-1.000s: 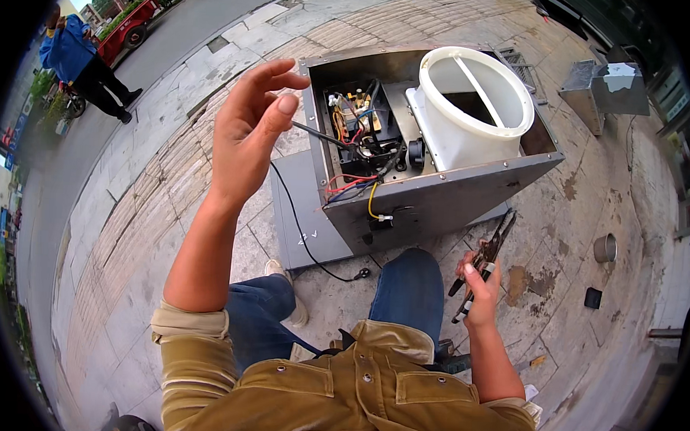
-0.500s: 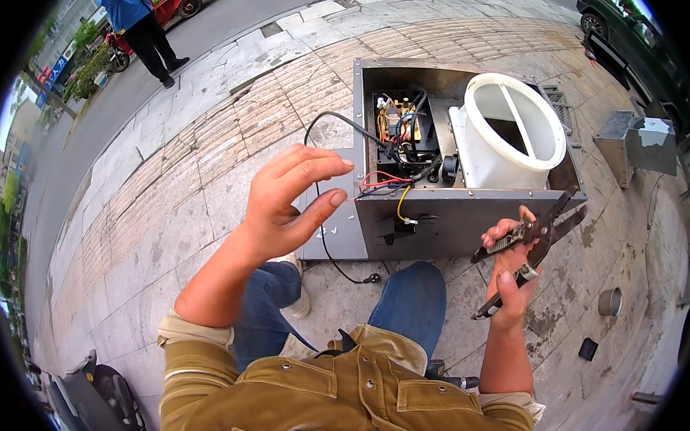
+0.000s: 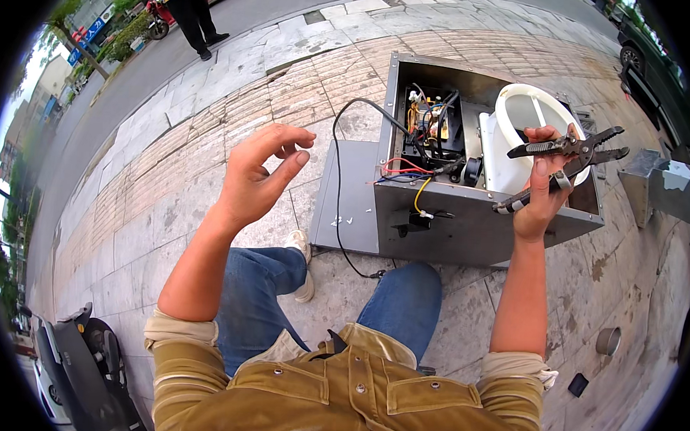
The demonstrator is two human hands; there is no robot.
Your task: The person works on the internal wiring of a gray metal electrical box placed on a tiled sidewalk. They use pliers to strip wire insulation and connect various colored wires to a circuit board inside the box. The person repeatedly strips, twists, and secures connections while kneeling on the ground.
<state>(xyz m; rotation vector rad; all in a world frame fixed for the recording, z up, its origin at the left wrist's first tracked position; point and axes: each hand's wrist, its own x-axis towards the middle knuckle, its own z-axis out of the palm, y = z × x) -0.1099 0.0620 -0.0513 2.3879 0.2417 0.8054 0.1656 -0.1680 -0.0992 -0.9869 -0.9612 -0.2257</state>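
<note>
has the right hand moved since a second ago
Yes, upward in view: the right hand was below the metal box; now it overlaps the white duct.

From afar I count two hands (image 3: pixel 256 169) (image 3: pixel 545 192), one pair of pliers (image 3: pixel 585 151), one wire-filled box (image 3: pixel 475 233), one white collar (image 3: pixel 495 133) and one metal cylinder (image 3: pixel 607 342).

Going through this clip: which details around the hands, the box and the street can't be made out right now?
All in the head view:
Bystander: head cut off by the top edge.
Duct: partly hidden by the right hand and pliers.
Panel: right part hidden by the box.
Wires: too small and tangled to trace each one.
Plug: too small to show its pins.
</note>
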